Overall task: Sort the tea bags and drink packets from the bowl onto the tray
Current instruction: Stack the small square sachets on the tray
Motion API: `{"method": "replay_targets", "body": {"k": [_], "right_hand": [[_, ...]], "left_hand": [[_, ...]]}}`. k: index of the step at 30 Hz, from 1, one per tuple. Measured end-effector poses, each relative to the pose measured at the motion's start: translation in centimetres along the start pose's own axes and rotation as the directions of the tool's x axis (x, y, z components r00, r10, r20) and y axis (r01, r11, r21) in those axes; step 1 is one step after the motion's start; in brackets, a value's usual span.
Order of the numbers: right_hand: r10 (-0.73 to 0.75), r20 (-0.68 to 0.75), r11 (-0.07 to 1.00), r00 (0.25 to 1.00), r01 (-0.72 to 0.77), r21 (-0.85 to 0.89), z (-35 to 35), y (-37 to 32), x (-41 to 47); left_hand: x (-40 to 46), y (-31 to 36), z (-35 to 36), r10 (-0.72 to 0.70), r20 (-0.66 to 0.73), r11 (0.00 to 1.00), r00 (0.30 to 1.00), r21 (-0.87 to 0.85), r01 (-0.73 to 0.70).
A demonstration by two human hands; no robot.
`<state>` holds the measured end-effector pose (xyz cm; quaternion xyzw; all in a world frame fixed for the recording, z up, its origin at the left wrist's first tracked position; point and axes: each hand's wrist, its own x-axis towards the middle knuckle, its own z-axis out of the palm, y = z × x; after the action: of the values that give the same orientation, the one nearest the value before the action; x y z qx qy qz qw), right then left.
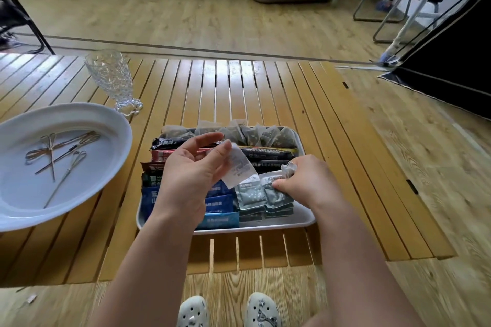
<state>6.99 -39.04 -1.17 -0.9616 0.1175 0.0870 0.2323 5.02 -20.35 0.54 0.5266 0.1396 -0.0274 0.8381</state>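
Left hand (190, 176) pinching white paper sachet (239, 167) above grey rectangular tray (303, 216), likely awaiting slot. Right hand (305, 180) gripping grey-green foil packets (251, 195), squaring stack beside blue sachets (219, 204).

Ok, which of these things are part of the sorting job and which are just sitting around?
Job: tray, tea bags, drink packets, white sachet in the left hand, right hand.
Lying about: crystal glass, white bowl holding cocktail picks.
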Motion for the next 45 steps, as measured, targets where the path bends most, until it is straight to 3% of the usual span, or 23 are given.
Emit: {"method": "replay_targets", "body": {"k": [5, 8, 11, 15, 17, 20, 22, 24, 26, 30, 34, 36, 38, 40, 41, 43, 45], "right_hand": [[0.031, -0.067, 0.999, 0.997, -0.032, -0.018, 0.3, -0.8, -0.6], [-0.059, -0.119, 0.965, 0.991, 0.087, 0.247, 0.0, -1.3, -1.1], [-0.081, 0.122, 0.812, 0.989, -0.005, 0.583, -0.3, -2.8, -2.2], [-0.062, 0.309, 0.685, 0.949, -0.185, 0.704, -0.9, -3.0, -2.6], [-0.058, 0.334, 0.596, 0.941, -0.235, 0.767, -1.3, -2.4, -2.4], [-0.085, 0.402, 0.568, 0.912, -0.287, 0.771, -1.5, -1.8, -2.2], [-0.124, 0.438, 0.527, 0.89, -0.315, 0.789, -1.6, -1.6, -2.0], [-0.144, 0.425, 0.487, 0.894, -0.31, 0.816, -1.7, -1.3, -1.7], [-0.13, 0.361, 0.522, 0.923, -0.246, 0.817, -1.8, -1.0, -1.6], [-0.103, 0.154, 0.798, 0.983, -0.011, 0.603, -0.7, -1.1, -1.4], [-0.15, 0.151, 0.9, 0.977, 0.072, 0.43, 0.8, -1.8, -1.2], [-0.159, 0.118, 0.941, 0.98, 0.114, 0.318, 1.3, -2.1, -1.1], [-0.156, 0.083, 0.973, 0.984, 0.139, 0.182, 1.7, -2.4, -1.1], [-0.158, 0.025, 0.978, 0.987, 0.153, 0.138, 1.7, -2.5, -1.2], [-0.142, -0.012, 0.971, 0.99, 0.142, 0.194, 1.5, -2.4, -1.1], [-0.055, -0.033, 0.883, 0.998, 0.064, 0.465, 0.4, -2.1, -0.9], [0.0, 0.095, 0.648, 0.995, -0.072, 0.759, -1.0, -1.7, -0.8]], "left_hand": [[-0.2, -0.2, -0.1, 0.064, -0.016, 0.992, 0.998, 0.112, -0.061], [-0.1, -0.2, -0.1, 0.081, -0.034, 0.988, 0.996, 0.138, -0.076], [-0.1, 0.0, -0.2, 0.085, 0.012, 0.994, 0.996, 0.073, -0.086], [-0.4, -0.1, 0.4, 0.212, 0.076, 0.964, 0.974, 0.148, -0.222], [-0.6, -0.1, 0.7, 0.355, 0.105, 0.911, 0.929, 0.185, -0.369], [-0.6, -0.2, 1.0, 0.547, 0.286, 0.734, 0.787, 0.287, -0.615], [-0.8, -0.4, 1.1, 0.532, 0.432, 0.65, 0.728, 0.343, -0.679], [-0.8, -0.3, 1.0, 0.456, 0.506, 0.631, 0.732, 0.396, -0.667], [-0.8, -0.1, 0.7, 0.414, 0.526, 0.615, 0.743, 0.439, -0.655], [-0.8, 0.6, 0.3, 0.511, 0.336, 0.73, 0.791, 0.315, -0.606], [-0.7, 0.7, 0.1, 0.526, 0.236, 0.73, 0.817, 0.367, -0.576], [-0.5, 0.4, -0.2, 0.582, 0.29, 0.576, 0.76, 0.512, -0.637], [-0.3, 0.0, -0.4, 0.624, 0.418, 0.263, 0.661, 0.683, -0.681], [-0.2, -0.3, -0.5, 0.544, 0.519, 0.05, 0.659, 0.765, -0.642], [-0.3, -0.5, -0.4, 0.476, 0.537, 0.002, 0.696, 0.791, -0.612], [-0.4, -1.2, -0.3, 0.353, 0.531, -0.048, 0.771, 0.833, -0.551], [-0.4, -1.9, -0.1, 0.268, 0.501, -0.099, 0.823, 0.864, -0.494]]}}
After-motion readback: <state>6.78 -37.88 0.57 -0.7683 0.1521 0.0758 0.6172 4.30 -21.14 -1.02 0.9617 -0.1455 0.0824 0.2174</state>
